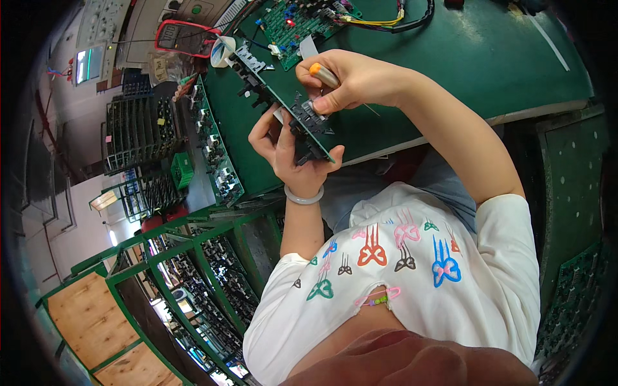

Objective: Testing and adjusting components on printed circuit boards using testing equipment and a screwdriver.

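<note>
The left hand [293, 151] is gripping the near end of a long green circuit board [277, 96], with the fingers curling around its underside and the thumb pressing on the edge; a pale bangle [304, 197] is sitting on that wrist. The board is being held edge-on and tilted above the green desk [489, 58], its far end reaching toward a roll of tape [222, 51]. The right hand [351, 80] is closing around a small screwdriver [324, 75] with an orange cap and a grey handle, its fingertips bearing down on the black components mounted near the board's near end; the tool's tip is hidden behind the fingers. Farther back on the desk, a second green circuit board [299, 22] is lying flat with yellow and black wires [393, 22] running off it. A red-cased meter [183, 37] is sitting at the desk's far left corner. To the left, more boards are standing on edge in a row [215, 145], and green racks [206, 283] below are holding many others.
</note>
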Demonstrator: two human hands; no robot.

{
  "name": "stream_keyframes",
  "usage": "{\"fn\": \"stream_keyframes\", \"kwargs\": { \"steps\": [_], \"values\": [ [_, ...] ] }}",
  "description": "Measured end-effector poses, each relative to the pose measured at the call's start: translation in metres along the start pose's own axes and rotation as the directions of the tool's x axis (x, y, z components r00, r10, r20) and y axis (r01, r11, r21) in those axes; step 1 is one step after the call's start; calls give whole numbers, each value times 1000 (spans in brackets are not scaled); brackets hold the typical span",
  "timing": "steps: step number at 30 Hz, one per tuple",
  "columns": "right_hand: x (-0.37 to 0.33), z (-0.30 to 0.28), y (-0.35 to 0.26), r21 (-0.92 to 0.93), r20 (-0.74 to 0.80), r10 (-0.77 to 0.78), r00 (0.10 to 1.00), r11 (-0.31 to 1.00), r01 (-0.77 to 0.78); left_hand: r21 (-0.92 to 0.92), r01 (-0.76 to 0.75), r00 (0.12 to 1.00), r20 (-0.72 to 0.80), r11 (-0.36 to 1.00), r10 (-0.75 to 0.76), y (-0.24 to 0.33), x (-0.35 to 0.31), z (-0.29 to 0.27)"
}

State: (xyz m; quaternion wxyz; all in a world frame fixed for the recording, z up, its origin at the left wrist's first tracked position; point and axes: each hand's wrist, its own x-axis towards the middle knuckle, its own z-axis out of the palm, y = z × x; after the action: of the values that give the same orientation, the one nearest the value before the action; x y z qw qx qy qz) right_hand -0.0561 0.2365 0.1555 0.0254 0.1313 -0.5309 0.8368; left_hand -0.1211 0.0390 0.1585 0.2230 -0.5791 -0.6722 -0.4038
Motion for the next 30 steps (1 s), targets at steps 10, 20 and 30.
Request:
{"fn": "stream_keyframes", "kwargs": {
  "steps": [10,20,30],
  "values": [
    [-5,-3,-1,43,4,4,1000,999,-4,40,25,1000,19,999,-25,4,2,4],
    [-3,-7,-2,-232,-109,-66,992,972,39,47,71,994,76,996,-74,17,20,-14],
    [-6,-30,-12,262,-439,-205,875,902,343,262,161,916,320,951,-244,-5,5,-40]
  ]
}}
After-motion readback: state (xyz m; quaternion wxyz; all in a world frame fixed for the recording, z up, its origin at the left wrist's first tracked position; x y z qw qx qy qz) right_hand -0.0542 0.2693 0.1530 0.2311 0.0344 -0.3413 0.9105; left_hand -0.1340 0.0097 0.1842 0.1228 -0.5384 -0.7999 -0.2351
